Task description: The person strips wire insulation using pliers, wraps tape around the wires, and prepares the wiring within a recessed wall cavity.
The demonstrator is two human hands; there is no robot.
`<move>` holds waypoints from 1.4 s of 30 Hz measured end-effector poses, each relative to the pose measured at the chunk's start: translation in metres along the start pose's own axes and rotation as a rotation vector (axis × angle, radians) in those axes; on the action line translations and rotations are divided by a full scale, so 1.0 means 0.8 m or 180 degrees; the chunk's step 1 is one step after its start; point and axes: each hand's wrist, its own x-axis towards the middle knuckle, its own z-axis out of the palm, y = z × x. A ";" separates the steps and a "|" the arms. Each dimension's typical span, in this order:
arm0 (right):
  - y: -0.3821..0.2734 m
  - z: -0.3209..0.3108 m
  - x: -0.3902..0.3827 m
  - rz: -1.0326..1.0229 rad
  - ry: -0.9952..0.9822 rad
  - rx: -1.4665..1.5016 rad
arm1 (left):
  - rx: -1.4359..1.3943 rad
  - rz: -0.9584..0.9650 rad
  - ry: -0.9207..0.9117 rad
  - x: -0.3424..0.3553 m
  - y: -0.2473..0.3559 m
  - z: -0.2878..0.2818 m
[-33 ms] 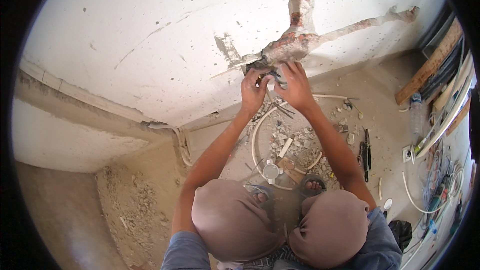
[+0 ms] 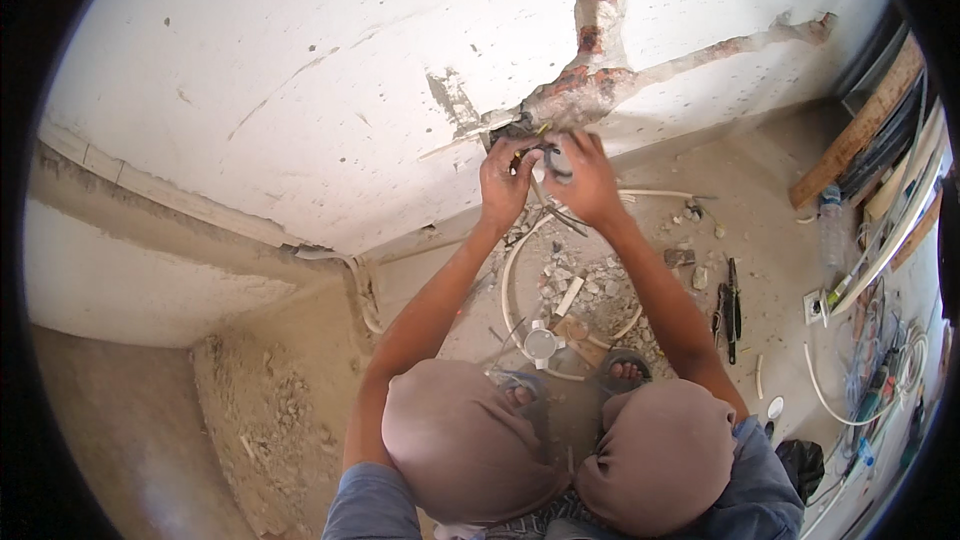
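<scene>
At the foot of the white wall [image 2: 300, 90], both hands work on electrical wires at the chiselled hole. My left hand [image 2: 505, 183] is closed in a pinch, thumb and forefinger on dark wires [image 2: 528, 151]. Close beside it on the right, my right hand [image 2: 590, 180] curls its fingers round a bent dark wire [image 2: 552, 160]. A short yellow-green wire end [image 2: 543, 128] sticks up between the hands. Below them, grey cable ends [image 2: 565, 222] hang toward the floor. The fingers partly hide the hole and the wire ends.
A rough channel [image 2: 605, 0] runs up the wall. On the floor lie rubble [image 2: 600, 285], a curved cream conduit [image 2: 510, 285], a white round junction box [image 2: 541, 344] and black-handled pliers [image 2: 733, 310]. Planks [image 2: 860, 125], a plastic bottle [image 2: 831, 230] and coiled cable [image 2: 910, 365] are at right.
My right hand has shifted slightly and its fingers have curled in, showing the bent dark wire and the yellow-green end more clearly. The left hand stays nearly in place.
</scene>
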 end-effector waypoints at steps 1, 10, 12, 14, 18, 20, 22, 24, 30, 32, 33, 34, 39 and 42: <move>-0.006 0.008 -0.010 0.0082 0.0107 0.0185 | 0.0035 0.0035 0.0006 -0.001 -0.002 -0.003; -0.013 0.074 -0.041 0.1380 0.0745 0.2817 | 0.0031 -0.0048 -0.0458 0.004 0.009 -0.007; -0.012 0.074 -0.040 0.1413 0.0744 0.2746 | 0.0102 -0.0036 -0.0575 0.005 0.015 -0.011; -0.014 0.069 -0.037 0.1453 0.0756 0.2422 | 0.0258 0.0138 -0.0616 0.012 0.013 -0.013; -0.013 0.053 -0.047 0.1548 0.0758 0.2355 | 0.0198 0.0048 -0.0757 0.024 0.016 -0.006; -0.079 0.022 -0.094 0.0328 0.0048 0.2389 | 0.0401 0.0031 -0.0726 0.034 0.011 -0.013; -0.131 -0.010 -0.150 0.0020 -0.0624 0.2771 | 0.0486 -0.0283 -0.0836 0.024 0.008 -0.020; -0.060 -0.015 -0.197 0.0890 -0.0833 0.1788 | 0.0386 -0.0141 -0.0669 0.020 0.019 -0.007; 0.036 -0.036 -0.216 0.0092 -0.0637 -0.0392 | 0.0020 -0.0534 -0.0802 0.005 0.012 -0.021; 0.023 -0.062 -0.116 -0.0367 -0.0229 -0.0634 | -0.0158 -0.0737 -0.0706 0.000 0.015 -0.019; 0.016 -0.068 -0.070 -0.0627 -0.0055 -0.0760 | -0.0248 -0.0817 -0.0660 0.001 0.017 -0.017; 0.008 -0.064 -0.027 -0.1065 -0.0008 -0.0899 | -0.0327 -0.0466 -0.0392 0.001 0.010 -0.016; 0.046 -0.030 0.047 -0.2160 -0.0538 -0.1541 | -0.0584 -0.0445 -0.0169 -0.001 0.007 -0.006; 0.054 -0.023 0.048 -0.2273 -0.0635 -0.1364 | -0.0585 -0.0768 -0.0305 -0.002 0.009 -0.010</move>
